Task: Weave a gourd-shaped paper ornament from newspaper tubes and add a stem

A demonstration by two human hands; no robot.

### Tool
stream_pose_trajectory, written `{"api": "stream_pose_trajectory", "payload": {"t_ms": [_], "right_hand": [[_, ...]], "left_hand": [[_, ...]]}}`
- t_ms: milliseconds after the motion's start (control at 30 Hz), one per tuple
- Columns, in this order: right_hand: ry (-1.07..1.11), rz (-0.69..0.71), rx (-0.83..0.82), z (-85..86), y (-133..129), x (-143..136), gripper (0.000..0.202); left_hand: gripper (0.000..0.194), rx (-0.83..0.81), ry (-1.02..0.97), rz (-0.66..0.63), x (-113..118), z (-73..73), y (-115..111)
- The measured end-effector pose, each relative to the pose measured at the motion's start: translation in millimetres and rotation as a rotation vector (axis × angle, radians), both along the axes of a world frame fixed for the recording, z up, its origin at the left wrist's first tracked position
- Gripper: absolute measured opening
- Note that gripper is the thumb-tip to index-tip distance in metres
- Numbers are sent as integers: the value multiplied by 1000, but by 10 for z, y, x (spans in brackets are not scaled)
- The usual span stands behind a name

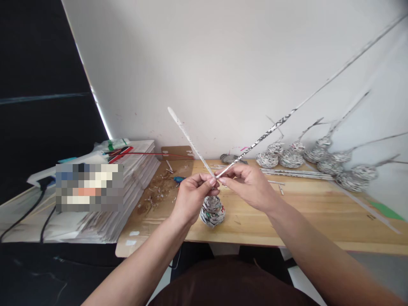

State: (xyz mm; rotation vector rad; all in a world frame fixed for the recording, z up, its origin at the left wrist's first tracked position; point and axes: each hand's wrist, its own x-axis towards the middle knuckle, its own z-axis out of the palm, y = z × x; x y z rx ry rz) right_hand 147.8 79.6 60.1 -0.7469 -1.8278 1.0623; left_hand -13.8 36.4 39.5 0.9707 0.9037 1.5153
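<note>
My left hand (pixel 193 196) is closed in a pinch where two thin rolled-paper tubes meet, just above a small gourd shape woven from printed paper (pixel 212 216). From this pinch a short whitish paper tube (pixel 190 141) slants up to the left. My right hand (pixel 247 185) pinches the lower end of a long, black-patterned paper tube (pixel 263 137), which runs far up to the right. The fingertips of both hands nearly touch. Fingers hide the gourd's top and how the tubes join it.
More woven paper gourds (pixel 291 158) with tube stems line the wall at right. Loose paper tubes (pixel 296 174) lie on the wooden table (pixel 318 212). Left stands a tall paper stack (pixel 140 170) with cables; beside it, scraps and a blue tool (pixel 179 180) lie on brown cardboard (pixel 143 229).
</note>
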Motion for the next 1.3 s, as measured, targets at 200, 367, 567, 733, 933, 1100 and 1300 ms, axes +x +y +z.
{"api": "stream_pose_trajectory", "payload": {"t_ms": [200, 367, 567, 733, 933, 1100, 1300], "right_hand": [[-109, -236, 168, -12, -99, -41, 7], [-223, -458, 622, -51, -189, -109, 7], [-239, -460, 499, -20, -209, -123, 7], [-195, -219, 81, 84, -137, -42, 6], [-195, -77, -25, 176, 2, 27, 9], [-231, 32, -84, 215, 75, 81, 8], [-215, 61, 32, 172, 121, 112, 19]], "left_hand": [[32, 1, -5, 10, -16, -20, 2], [30, 13, 27, 36, 14, -12, -6], [25, 40, 76, 72, 45, 6, -13], [25, 56, 100, 51, 31, -5, -6], [27, 5, 142, 12, -27, -4, 4], [28, 3, 130, -43, -29, -15, -2], [31, -17, 90, -69, -19, -2, 37]]}}
